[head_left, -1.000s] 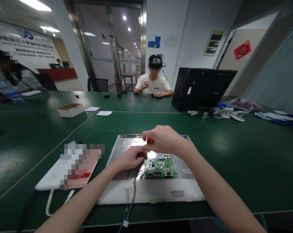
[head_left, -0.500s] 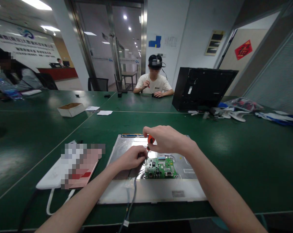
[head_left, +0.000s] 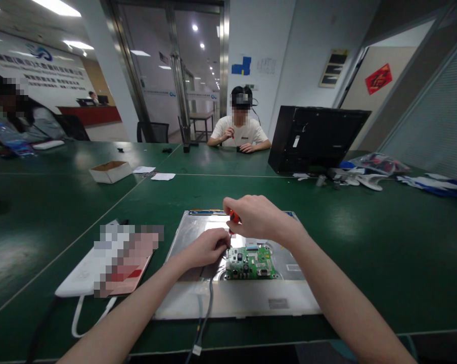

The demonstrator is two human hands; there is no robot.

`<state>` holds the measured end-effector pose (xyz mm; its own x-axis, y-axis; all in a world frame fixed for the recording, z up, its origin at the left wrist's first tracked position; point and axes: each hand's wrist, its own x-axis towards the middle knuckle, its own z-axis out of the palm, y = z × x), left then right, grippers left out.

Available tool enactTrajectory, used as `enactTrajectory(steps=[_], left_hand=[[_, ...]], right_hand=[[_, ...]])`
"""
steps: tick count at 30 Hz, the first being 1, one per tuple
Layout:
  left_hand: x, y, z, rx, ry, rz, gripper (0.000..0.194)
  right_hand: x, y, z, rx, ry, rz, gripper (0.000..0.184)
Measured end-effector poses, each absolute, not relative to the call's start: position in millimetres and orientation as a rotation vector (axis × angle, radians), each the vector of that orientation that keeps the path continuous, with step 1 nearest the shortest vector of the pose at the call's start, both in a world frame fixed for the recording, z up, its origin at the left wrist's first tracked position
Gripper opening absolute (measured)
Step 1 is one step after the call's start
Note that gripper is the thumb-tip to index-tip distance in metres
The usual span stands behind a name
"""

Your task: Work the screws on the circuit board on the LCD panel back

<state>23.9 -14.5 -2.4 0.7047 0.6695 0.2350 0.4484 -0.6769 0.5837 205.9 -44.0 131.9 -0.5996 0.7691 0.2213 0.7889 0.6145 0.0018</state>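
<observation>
A green circuit board [head_left: 256, 262] lies on the silver back of a flat display panel [head_left: 247, 299]. My right hand [head_left: 259, 217] is closed around the red and black handle of a screwdriver [head_left: 234, 217], held upright with its shaft pointing down to the board's upper left corner. At that same corner my left hand [head_left: 209, 245] has thumb and fingers pinched together close to the screwdriver's tip; what they hold, if anything, is hidden. A grey cable [head_left: 211, 298] runs from under my left hand over the panel to the table's front edge.
Left of the panel lie a white device [head_left: 77, 275] with a white cable and a pink phone-like slab [head_left: 137, 268]. An open box [head_left: 110, 172] and papers [head_left: 163, 176] sit farther back. A black monitor casing [head_left: 319, 136] stands at back right. A co-worker [head_left: 240, 129] sits opposite.
The screwdriver's handle has turned and tilted slightly within my right hand. Both hands stay at the same board corner; the board and panel have not moved.
</observation>
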Motion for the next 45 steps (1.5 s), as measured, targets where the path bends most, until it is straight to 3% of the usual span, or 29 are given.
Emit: enactTrajectory(steps=[10,17,30,34,38,45], left_hand=[[24.7,-16.0,2.1,2.454,0.859,0.553,0.017],[23.7,-14.2,-0.4,2.421,0.848,0.563,0.018],[24.1,-13.8,-0.2,2.332,0.879,0.54,0.015],[23.6,-12.0,-3.3,2.307,0.883,0.542,0.013],[22.9,-10.7,-5.4,2.292,0.854,0.558,0.016],[23.0,-13.2,1.1,2.304,0.86,0.54,0.015]], right_hand=[[204.1,-44.6,135.8,-1.354,-2.652,-0.13,0.031],[206.0,-46.8,137.0,-1.358,-2.69,-0.138,0.013],[201.9,-46.3,136.5,-1.286,-2.696,-0.109,0.027],[200.7,-46.2,134.9,-1.288,-2.689,-0.147,0.017],[205.7,-46.3,134.6,-1.197,-2.716,-0.086,0.027],[205.0,-45.0,138.1,-1.278,-2.711,-0.124,0.026]])
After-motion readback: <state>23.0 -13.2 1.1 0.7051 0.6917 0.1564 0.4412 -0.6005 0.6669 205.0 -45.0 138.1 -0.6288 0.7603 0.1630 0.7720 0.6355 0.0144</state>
